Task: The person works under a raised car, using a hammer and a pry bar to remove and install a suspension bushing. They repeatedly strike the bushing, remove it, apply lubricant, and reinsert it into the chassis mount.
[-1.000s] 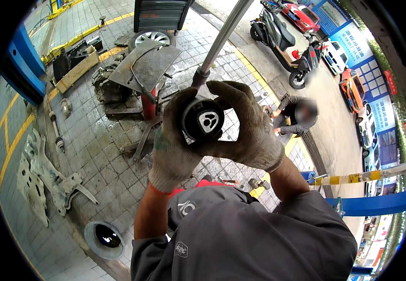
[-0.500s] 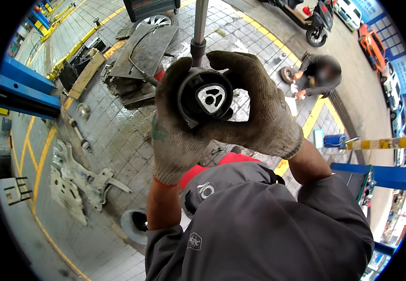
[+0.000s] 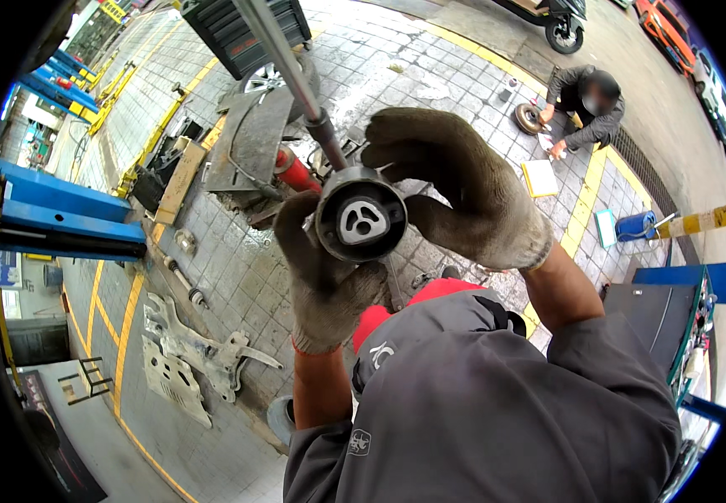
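A black cup-shaped part (image 3: 333,220) with a silver three-lobed insert (image 3: 364,221) faces up toward me. It sits at the end of a grey metal shaft (image 3: 283,59), which runs up and left past a dark collar. My left hand (image 3: 321,289), in a dirty knit work glove, curls round the left and lower side of the cup, thumb below. On the other side, my right hand (image 3: 472,189), gloved alike, holds nothing; its fingers and thumb are spread in a curve beside the cup, with the thumb tip close to the rim.
Below lies a tiled floor with a drive shaft (image 3: 183,281) and a pale metal subframe (image 3: 204,344) at left. A blue lift arm (image 3: 69,214) reaches in there. Beyond the hands are a red cylinder (image 3: 296,170) and a tool cabinet (image 3: 245,38). Another person (image 3: 589,109) crouches far right.
The view has shifted, and the cup now appears lower with the shaft slanting left. My right fingers have come away from the cup. My left hand has slid lower around it.
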`<action>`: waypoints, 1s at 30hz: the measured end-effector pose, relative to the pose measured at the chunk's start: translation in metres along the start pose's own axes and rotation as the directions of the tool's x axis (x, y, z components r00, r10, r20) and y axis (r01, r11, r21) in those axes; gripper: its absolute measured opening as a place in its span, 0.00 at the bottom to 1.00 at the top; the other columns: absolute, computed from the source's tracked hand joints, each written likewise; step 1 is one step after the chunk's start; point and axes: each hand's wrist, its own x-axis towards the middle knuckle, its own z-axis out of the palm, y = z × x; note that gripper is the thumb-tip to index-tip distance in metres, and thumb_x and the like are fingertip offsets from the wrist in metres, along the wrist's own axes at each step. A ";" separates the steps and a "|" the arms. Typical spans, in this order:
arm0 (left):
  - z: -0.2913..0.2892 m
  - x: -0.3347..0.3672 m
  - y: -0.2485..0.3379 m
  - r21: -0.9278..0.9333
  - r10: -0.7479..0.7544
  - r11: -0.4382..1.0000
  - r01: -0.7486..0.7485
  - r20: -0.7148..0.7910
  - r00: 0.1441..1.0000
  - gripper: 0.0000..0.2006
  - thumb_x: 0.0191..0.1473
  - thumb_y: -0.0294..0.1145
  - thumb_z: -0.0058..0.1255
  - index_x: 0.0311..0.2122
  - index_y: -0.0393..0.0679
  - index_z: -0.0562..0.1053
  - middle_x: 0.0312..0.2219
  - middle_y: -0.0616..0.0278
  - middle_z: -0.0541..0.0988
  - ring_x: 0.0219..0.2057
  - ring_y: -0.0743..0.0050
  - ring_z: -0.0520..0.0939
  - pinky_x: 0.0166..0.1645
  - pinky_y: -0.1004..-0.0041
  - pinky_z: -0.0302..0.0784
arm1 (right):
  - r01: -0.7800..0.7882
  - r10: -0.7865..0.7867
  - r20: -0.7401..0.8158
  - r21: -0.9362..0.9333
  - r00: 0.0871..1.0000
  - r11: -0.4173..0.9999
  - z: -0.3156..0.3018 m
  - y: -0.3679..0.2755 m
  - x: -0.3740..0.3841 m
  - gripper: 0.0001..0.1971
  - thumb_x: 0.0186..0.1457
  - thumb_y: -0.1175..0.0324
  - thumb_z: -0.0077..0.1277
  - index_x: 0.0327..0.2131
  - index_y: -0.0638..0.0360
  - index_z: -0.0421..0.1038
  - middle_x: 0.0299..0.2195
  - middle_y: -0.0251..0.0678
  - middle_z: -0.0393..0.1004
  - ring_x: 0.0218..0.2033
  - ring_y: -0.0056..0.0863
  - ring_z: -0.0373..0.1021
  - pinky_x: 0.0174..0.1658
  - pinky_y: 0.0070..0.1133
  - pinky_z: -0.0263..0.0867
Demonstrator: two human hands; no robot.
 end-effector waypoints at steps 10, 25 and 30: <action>0.000 -0.008 -0.010 0.115 -0.041 0.992 0.047 -0.055 0.998 0.34 0.55 0.51 0.61 0.61 0.40 0.70 0.56 0.52 0.62 0.61 0.55 0.65 0.64 0.62 0.63 | 0.003 0.003 -0.053 0.116 0.999 0.993 -0.002 0.018 -0.014 0.30 0.60 0.86 0.49 0.65 0.66 0.57 0.59 0.44 0.69 0.62 0.34 0.67 0.66 0.33 0.62; 0.011 0.010 0.017 -0.058 -0.153 0.987 0.149 -0.078 0.985 0.52 0.50 0.58 0.68 0.67 0.34 0.54 0.61 0.53 0.64 0.61 0.62 0.70 0.65 0.64 0.65 | 0.085 -0.085 -0.130 -0.003 0.988 0.996 -0.006 0.014 -0.025 0.38 0.49 0.82 0.62 0.65 0.62 0.60 0.59 0.42 0.68 0.61 0.34 0.69 0.61 0.32 0.68; 0.003 0.013 0.016 0.294 -0.052 0.955 0.042 0.026 0.998 0.50 0.53 0.67 0.59 0.66 0.33 0.60 0.61 0.51 0.61 0.63 0.57 0.67 0.66 0.60 0.61 | 0.159 -0.203 -0.107 -0.325 0.973 0.932 -0.007 0.000 -0.018 0.43 0.45 0.73 0.71 0.66 0.56 0.62 0.61 0.47 0.66 0.61 0.45 0.68 0.61 0.35 0.67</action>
